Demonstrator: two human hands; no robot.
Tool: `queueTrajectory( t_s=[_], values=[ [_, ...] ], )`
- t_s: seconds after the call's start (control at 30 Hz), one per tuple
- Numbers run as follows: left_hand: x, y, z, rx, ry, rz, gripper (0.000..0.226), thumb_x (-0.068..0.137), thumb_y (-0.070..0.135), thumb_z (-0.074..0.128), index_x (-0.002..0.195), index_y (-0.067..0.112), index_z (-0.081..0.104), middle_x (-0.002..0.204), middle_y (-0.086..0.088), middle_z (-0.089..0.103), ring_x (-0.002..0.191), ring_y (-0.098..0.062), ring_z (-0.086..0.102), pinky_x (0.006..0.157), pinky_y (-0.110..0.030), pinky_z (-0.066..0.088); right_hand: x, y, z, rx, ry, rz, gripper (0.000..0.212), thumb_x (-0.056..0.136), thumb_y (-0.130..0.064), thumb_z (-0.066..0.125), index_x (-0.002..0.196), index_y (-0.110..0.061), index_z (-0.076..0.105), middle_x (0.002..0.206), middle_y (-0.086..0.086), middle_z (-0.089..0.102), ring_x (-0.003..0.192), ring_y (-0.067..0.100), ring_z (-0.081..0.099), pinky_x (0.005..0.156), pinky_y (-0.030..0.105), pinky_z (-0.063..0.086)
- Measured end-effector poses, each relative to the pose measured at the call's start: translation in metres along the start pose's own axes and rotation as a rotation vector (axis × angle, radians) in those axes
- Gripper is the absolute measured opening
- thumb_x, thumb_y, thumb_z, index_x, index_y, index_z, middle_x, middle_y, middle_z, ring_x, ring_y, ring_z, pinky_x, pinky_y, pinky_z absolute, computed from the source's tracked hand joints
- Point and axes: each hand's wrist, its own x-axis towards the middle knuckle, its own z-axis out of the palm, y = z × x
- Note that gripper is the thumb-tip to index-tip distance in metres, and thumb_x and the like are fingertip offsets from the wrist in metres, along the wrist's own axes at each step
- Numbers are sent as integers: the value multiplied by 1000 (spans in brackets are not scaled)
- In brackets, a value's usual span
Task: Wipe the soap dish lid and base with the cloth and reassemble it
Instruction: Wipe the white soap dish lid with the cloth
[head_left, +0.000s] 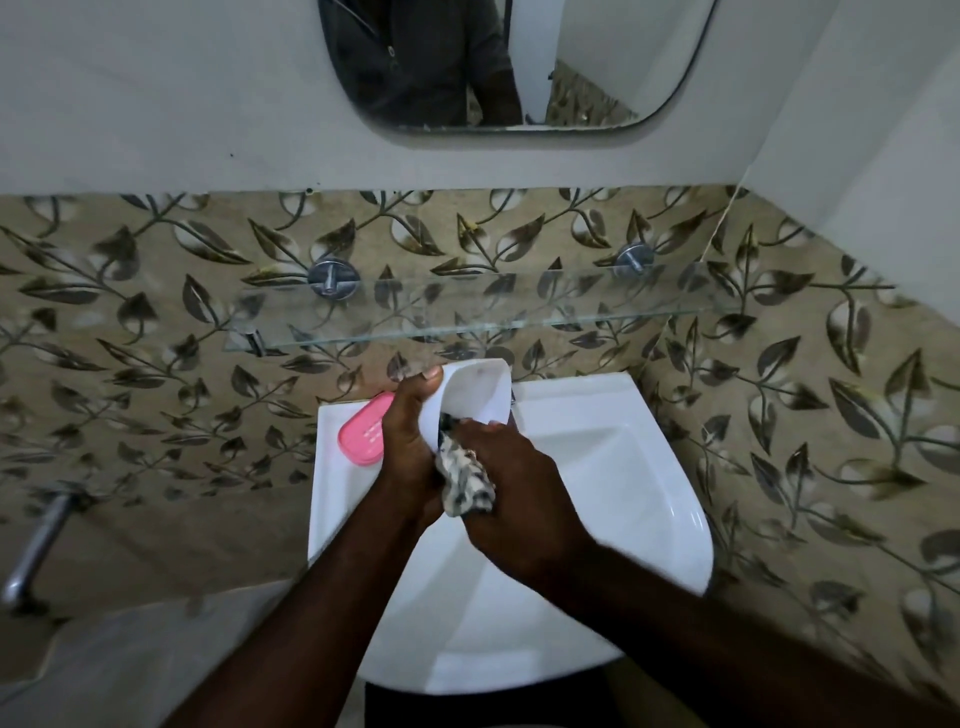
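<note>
Head view: we look down along both forearms at a white sink (670, 519) fixed to a wall of leaf-patterned tile (130, 322).
Left hand (410, 441): we see its fingers and thumb wrapped around the white soap dish part (478, 387), the thumb lying near that part's upper edge.
White soap dish part: it is held up on edge above the back of the sink, its hollow side turned toward the right hand. We cannot tell whether it is the lid or the base.
Right hand (519, 499): it grips a bunched, patterned cloth (467, 483) and pushes it into the lower end of the white part's hollow.
Cloth: a loose fold hangs between the two hands.
Pink soap dish part (361, 428): it lies flat on the sink's back left ledge, just behind the left hand, which hides one end of it.
Glass shelf (467, 312): it sits on two metal mounts on the tile above the sink.
Mirror (493, 67): it hangs higher on the plain wall, and we see a dark garment reflected in it.
Metal pipe (36, 545): it juts from the wall at far left.
</note>
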Motion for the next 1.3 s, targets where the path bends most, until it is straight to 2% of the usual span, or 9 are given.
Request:
queueTrajectory(
  t_s=[0.17,0.33,0.4,0.6,0.7,0.8,0.9,1.1,1.3],
  values=[
    [5,8,-13,-85,14,-110,48,91,39,42,87,4,75,90,-18,72,88,-30,66,93,-42,47,-5,70,-10,-457,-386,-122,61,62,-15,72,121,-21,55,122,-6,65,129,16,47,118,36,8],
    [11,2,-21,-78,73,-200,48,92,52,45,110,11,62,100,-11,74,98,-29,67,84,-44,54,-11,71,-6,-467,-403,-106,38,70,-24,50,106,-20,62,101,-4,70,115,19,55,115,38,14],
    [11,-1,-27,-100,51,-277,73,89,66,40,126,6,57,122,-20,65,114,-35,61,92,-48,53,-10,59,-4,-328,-325,-39,31,72,-25,44,91,-15,67,86,-1,70,92,23,65,105,31,27],
    [10,-23,-14,5,97,-25,54,91,58,37,114,21,69,97,-3,75,90,-16,71,87,-33,52,6,7,2,307,-77,487,10,78,-17,63,73,-25,63,66,-9,65,63,5,59,61,25,47],
    [8,-18,-17,-33,85,-56,68,84,66,44,112,10,70,103,-14,70,94,-24,66,98,-38,47,0,3,9,246,-16,275,16,70,-12,60,84,-12,67,81,3,71,79,17,64,71,29,50],
    [9,-11,-23,4,41,-73,58,85,61,47,79,12,78,78,-13,71,70,-24,67,80,-36,53,-18,39,7,-179,-186,-90,29,70,-20,53,95,-14,65,98,2,69,103,22,58,95,41,44],
    [7,-7,-19,55,75,-78,51,83,58,52,103,15,71,102,-17,72,90,-30,68,91,-44,51,-21,66,-1,-436,-323,-176,50,68,-22,49,116,-19,61,118,-6,66,126,17,45,115,38,19],
    [10,-9,-13,13,93,34,61,72,61,59,116,19,66,115,-13,69,109,-32,63,101,-48,46,-11,6,7,452,-40,411,34,75,-5,62,84,-37,66,77,-17,66,73,1,59,70,28,46],
    [9,2,-16,-45,36,-66,53,89,59,46,90,16,76,88,-13,74,74,-26,69,75,-39,57,-13,50,-12,-385,-257,-257,51,68,-16,64,118,-22,57,118,-2,67,126,24,45,115,41,15]
  ],
)
